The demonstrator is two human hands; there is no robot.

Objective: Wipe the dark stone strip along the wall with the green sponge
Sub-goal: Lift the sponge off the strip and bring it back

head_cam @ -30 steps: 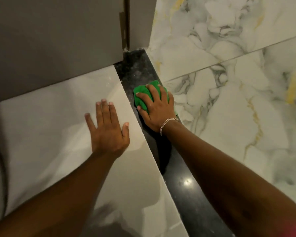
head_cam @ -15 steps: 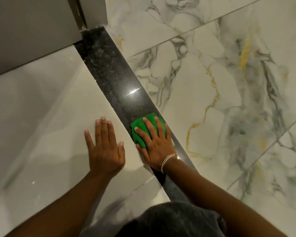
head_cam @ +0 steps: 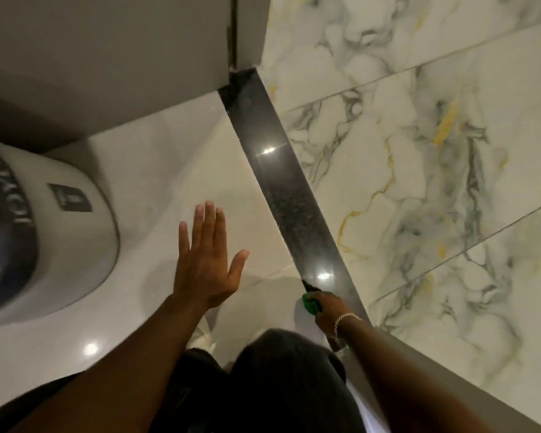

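A dark polished stone strip (head_cam: 289, 195) runs diagonally from the far grey corner toward me, between the pale floor tile and the marbled wall. My right hand (head_cam: 330, 310) presses the green sponge (head_cam: 311, 303) onto the strip's near end; only a small green edge shows under the fingers. A silver bracelet sits on that wrist. My left hand (head_cam: 208, 264) is held flat over the pale tile, fingers spread, holding nothing; whether it touches the tile is unclear.
A white toilet (head_cam: 47, 232) with a dark printed band stands at the left. A grey partition (head_cam: 107, 57) closes the far side. The marbled wall (head_cam: 419, 151) rises on the right. My dark-clothed knees (head_cam: 278, 379) fill the bottom centre.
My right hand has dragged the sponge along the strip toward me, from its far end to its near end. The view has pulled back, bringing the toilet into sight. The left hand has lifted slightly.
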